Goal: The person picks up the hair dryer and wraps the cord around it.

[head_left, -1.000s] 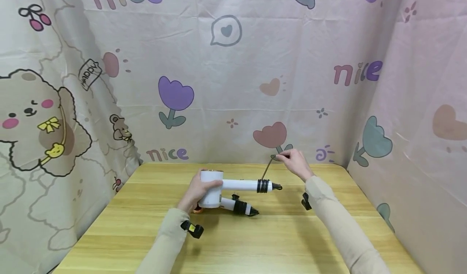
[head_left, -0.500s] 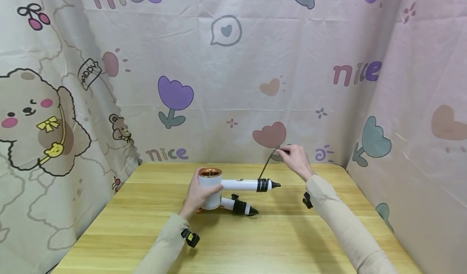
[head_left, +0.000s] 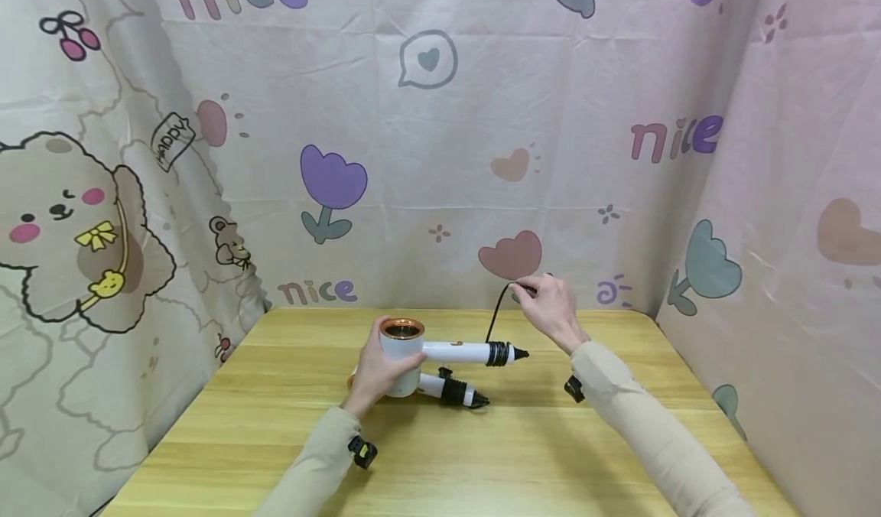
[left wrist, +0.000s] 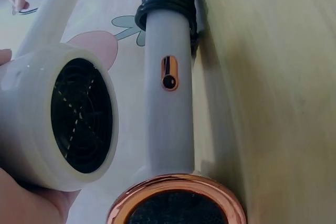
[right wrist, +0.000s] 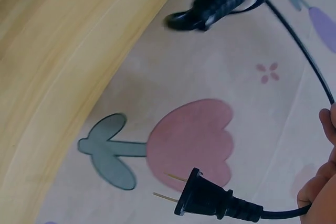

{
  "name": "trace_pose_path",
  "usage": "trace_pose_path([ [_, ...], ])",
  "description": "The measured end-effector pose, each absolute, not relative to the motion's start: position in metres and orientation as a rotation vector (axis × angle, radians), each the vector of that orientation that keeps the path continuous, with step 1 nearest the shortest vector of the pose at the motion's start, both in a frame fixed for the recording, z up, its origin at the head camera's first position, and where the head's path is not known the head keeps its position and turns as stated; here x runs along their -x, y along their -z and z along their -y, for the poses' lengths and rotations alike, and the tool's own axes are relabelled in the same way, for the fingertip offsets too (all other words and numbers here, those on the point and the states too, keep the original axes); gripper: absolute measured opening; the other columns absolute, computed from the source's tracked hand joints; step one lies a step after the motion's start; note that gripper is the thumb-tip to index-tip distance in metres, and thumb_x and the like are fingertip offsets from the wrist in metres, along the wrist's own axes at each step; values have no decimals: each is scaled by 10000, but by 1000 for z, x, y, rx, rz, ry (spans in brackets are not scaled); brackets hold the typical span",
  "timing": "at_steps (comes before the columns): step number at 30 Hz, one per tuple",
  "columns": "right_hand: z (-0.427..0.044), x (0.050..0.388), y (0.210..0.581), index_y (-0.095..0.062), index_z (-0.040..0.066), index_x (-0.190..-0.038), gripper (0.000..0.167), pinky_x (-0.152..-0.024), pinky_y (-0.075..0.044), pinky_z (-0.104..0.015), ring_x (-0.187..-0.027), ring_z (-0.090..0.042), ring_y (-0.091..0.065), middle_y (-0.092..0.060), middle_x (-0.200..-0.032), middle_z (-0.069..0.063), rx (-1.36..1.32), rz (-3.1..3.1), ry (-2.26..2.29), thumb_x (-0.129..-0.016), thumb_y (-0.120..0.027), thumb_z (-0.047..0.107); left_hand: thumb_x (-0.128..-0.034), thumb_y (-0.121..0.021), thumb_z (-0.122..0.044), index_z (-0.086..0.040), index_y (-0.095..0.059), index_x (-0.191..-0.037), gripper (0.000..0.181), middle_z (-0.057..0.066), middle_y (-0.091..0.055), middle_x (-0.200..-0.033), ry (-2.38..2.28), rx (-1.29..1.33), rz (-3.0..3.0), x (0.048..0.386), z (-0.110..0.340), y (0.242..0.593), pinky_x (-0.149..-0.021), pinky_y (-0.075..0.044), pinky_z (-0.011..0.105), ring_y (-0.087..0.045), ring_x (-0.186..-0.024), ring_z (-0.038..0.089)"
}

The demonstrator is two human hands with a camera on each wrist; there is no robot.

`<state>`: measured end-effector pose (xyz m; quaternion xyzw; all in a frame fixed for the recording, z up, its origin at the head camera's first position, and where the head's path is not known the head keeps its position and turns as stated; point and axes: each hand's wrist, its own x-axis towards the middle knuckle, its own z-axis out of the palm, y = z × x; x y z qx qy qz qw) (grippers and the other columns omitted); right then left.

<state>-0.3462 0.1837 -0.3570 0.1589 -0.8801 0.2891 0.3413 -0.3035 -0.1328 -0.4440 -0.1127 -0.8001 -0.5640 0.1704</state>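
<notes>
My left hand grips the white barrel of a hair dryer, held above the table with its copper-rimmed end facing up. The dryer's handle points right, and black cord is wound round its end. From these coils a loose length of cord rises to my right hand, whose fingers pinch it. The two-pin plug hangs free beside that hand in the right wrist view. Below the held dryer lies a second white hair dryer, with a copper-framed switch and its own wound cord.
The wooden table runs back to a patterned curtain. More curtain hangs along the left and right sides. A small black camera sits on each wrist.
The held dryer has tilted so its copper-rimmed end shows from above. My right hand has shifted slightly, and the loose cord now bends over near its fingers. The second dryer stays put.
</notes>
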Motion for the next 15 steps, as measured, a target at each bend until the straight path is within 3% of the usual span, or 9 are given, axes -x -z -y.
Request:
trace_pose_path([
  [8, -174, 327, 353, -793, 124, -946, 178, -574, -497, -354, -655, -189, -640, -735, -803, -66, -449, 2244, -763, -886, -702, 265, -669, -901, -281, -137, -396, -1382, 885, 172, -630, -1175, 1553, 241, 2245, 306, 130, 445, -747, -591, 419, -651, -923, 313],
  [15, -170, 312, 355, -797, 134, -909, 141, -502, -382, -261, -552, -100, -501, -647, -664, 0, -493, 2221, -740, -875, -717, 246, -671, -897, -327, -153, -416, -1364, 862, 164, -657, -1111, 1512, 146, 2232, 307, 126, 443, -706, -597, 400, -664, -882, 311],
])
